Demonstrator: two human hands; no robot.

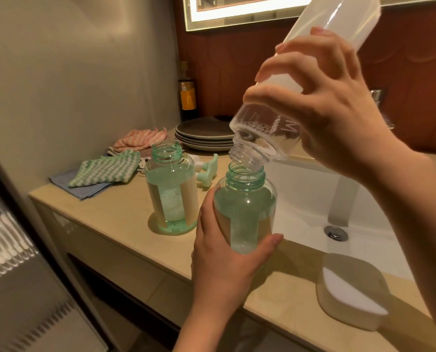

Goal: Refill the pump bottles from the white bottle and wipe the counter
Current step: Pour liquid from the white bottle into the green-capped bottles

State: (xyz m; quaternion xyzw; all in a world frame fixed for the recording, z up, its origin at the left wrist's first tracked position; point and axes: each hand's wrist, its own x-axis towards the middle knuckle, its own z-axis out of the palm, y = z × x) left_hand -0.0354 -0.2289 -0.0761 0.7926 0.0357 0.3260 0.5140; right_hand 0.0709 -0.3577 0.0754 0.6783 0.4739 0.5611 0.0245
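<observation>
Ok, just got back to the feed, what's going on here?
The right hand tips the white bottle mouth-down over a green pump bottle, which the left hand grips above the counter. A second pump bottle stands open beside it, partly filled. The cloths lie further back.

Seemingly curled: left hand (222,252), right hand (333,105)

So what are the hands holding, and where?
Left hand grips the green pump bottle round its lower body; right hand holds the tipped white bottle round its middle.
</observation>
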